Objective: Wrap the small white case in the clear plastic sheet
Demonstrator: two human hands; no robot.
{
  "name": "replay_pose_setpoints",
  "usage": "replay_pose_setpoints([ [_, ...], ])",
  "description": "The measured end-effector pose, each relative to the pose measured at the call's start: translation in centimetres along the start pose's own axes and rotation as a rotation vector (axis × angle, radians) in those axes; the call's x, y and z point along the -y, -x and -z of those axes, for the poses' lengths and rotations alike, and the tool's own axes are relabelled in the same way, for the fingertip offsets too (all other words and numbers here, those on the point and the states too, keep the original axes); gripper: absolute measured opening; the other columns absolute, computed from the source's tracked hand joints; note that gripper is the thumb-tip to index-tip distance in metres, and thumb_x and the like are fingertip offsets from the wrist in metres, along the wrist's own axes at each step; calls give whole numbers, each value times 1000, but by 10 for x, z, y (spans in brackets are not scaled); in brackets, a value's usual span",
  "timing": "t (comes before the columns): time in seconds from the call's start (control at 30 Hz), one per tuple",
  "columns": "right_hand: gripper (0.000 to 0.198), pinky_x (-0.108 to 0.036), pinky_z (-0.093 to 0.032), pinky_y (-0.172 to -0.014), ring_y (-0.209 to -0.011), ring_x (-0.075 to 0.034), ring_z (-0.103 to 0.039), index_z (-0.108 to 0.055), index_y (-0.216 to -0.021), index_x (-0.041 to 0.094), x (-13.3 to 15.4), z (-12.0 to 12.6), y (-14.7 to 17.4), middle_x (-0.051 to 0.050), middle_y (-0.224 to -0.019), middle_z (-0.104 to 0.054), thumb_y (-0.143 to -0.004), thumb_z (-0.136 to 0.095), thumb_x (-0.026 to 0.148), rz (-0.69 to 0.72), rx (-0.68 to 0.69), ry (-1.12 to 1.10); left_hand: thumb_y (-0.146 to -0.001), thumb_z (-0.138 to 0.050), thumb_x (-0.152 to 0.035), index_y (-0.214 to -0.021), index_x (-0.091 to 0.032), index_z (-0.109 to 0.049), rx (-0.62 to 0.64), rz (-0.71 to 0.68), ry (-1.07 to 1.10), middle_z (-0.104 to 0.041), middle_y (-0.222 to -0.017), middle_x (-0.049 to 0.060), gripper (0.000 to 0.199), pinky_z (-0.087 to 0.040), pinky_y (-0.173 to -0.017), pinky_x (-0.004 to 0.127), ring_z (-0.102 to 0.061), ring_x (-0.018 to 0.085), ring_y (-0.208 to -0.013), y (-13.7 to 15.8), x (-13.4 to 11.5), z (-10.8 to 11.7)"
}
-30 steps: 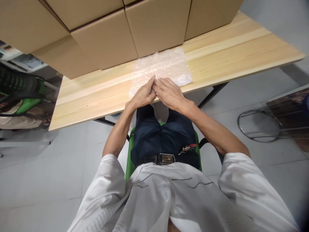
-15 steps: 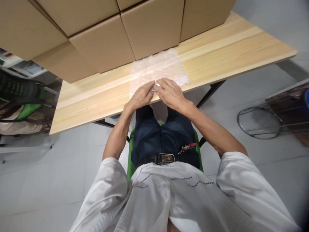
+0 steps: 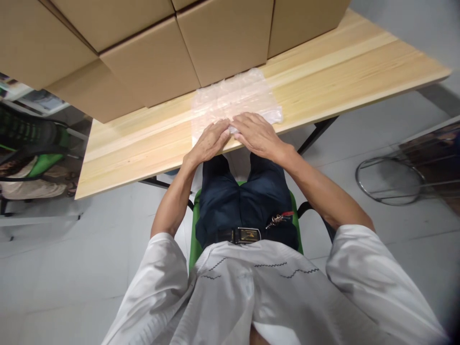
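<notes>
A translucent, crinkled plastic sheet (image 3: 237,93) that looks like bubble wrap lies on the wooden table (image 3: 151,139), against its front edge. On the sheet's near edge rests my left hand (image 3: 211,140), fingers stretched out and lying close together. My right hand (image 3: 257,135) lies flat beside it, its fingers pointing toward the left hand. Between the two sets of fingertips a small whitish folded or rolled bit (image 3: 233,129) shows. What lies under the palms is hidden.
Stacked cardboard boxes (image 3: 226,43) stand along the table's back, right behind the sheet. I sit on a green chair (image 3: 194,235). A round metal stool frame (image 3: 390,181) is on the floor at right. Another person's legs (image 3: 36,187) show at far left.
The right hand's fingers have flattened and straightened over the sheet's near edge. My left hand has barely moved. The view has shifted slightly.
</notes>
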State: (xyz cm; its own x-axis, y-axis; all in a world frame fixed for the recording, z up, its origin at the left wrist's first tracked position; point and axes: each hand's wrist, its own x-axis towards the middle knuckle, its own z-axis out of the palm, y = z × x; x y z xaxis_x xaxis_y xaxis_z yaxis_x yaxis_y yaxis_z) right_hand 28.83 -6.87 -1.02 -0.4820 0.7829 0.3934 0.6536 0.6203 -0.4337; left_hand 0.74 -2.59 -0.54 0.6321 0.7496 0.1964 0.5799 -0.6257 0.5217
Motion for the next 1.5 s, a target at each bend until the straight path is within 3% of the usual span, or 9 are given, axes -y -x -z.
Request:
replay_pose_setpoints([
  [0.3,70,-79,-49,-149,-166,-46,-71,-81,-175,41,-7,-1,-6,-10,-170,-88,-132,-39,75,13,-60,-44,-129,-41,-90,-191,-26,-68,16,52,-76,-56,-207,22,93,-26,-165,78,-43,46,-201,-2,6,-11],
  [0.5,65,-81,-50,-149,-173,-49,-68,-82,-175,39,-19,-6,-8,-10,-180,-83,-130,-49,72,28,-49,24,-136,-31,-67,-204,-23,-49,151,182,-264,-38,-217,20,83,-18,-168,72,-28,41,-207,-2,-19,-4],
  [0.67,62,-79,-51,-149,-177,-47,-67,-83,-176,36,-32,-5,-6,-11,-187,-79,-132,-50,63,50,-39,47,-138,-28,-68,-208,-25,-44,180,182,-273,-33,-219,17,83,-15,-169,68,-25,39,-208,1,-26,1],
  [0.87,82,-73,-56,-148,-177,-48,-71,-77,-185,34,-41,8,-2,-14,-187,-78,-123,-65,87,3,-12,49,-136,-29,-76,-208,-26,-44,173,169,-266,-33,-218,18,88,-17,-168,70,-25,41,-208,4,-22,3],
  [0.97,90,-72,-59,-147,-176,-48,-72,-77,-185,29,-47,12,-2,-16,-185,-80,-121,-66,91,-21,-14,36,-136,-29,-78,-207,-26,-45,171,175,-278,-34,-218,19,90,-19,-168,69,-26,41,-207,8,-20,6],
  [1.13,90,-75,-57,-148,-177,-51,-70,-73,-189,25,-60,20,3,-18,-189,-75,-122,-66,86,-36,11,13,-133,-34,-85,-201,-27,-55,129,180,-289,-44,-214,21,92,-26,-165,75,-36,45,-204,18,-7,14],
  [1.33,92,-82,-49,-153,-183,-52,-63,-66,-193,28,-65,27,14,-18,-196,-69,-119,-71,84,16,-32,-41,-127,-49,-93,-195,-30,-59,12,30,-292,-53,-209,19,93,-27,-166,72,-42,45,-200,1,-16,6],
  [1.43,86,-83,-51,-150,-178,-52,-66,-66,-191,29,-65,24,17,-18,-192,-72,-121,-69,78,25,-51,-41,-129,-51,-89,-184,-25,-67,-8,-65,-281,-63,-199,21,86,-41,-159,70,-59,46,-187,-25,-30,-7],
  [1.5,81,-84,-55,-146,-172,-53,-70,-67,-190,29,-66,20,17,-19,-188,-75,-122,-68,73,17,-61,-37,-130,-54,-85,-172,-27,-75,-15,-93,-251,-76,-182,20,75,-55,-147,67,-71,46,-172,-40,-35,-15],
])
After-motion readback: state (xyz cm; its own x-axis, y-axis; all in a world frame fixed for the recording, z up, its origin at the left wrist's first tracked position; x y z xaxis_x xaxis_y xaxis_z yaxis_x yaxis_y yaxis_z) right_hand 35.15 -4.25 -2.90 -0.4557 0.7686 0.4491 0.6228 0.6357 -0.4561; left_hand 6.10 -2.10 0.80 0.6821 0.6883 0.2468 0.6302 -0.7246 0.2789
